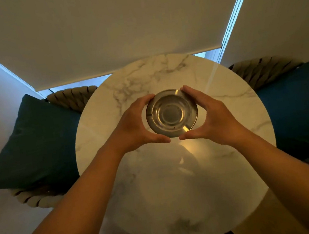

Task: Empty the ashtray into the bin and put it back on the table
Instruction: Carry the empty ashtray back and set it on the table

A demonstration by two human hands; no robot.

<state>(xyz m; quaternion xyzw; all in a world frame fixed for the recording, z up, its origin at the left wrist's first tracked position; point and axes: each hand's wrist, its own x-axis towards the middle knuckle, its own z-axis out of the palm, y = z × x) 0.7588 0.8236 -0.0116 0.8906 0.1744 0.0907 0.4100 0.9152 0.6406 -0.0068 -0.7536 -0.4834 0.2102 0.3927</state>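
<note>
A round metal ashtray (171, 113) with a shiny bowl is over the middle of a round white marble table (181, 192). My left hand (135, 125) cups its left rim, thumb under the near edge and fingers curled at the far edge. On the opposite rim my right hand (211, 116) grips the same way. Its bowl looks bare apart from a tiny dark speck near the front. Whether the ashtray rests on the table or is held just above it cannot be told. No bin is in view.
Two woven rope chairs flank the table, each with a dark teal cushion, one at the left (29, 143) and one at the right (296, 110). A lowered roller blind (119, 33) covers the window behind the table.
</note>
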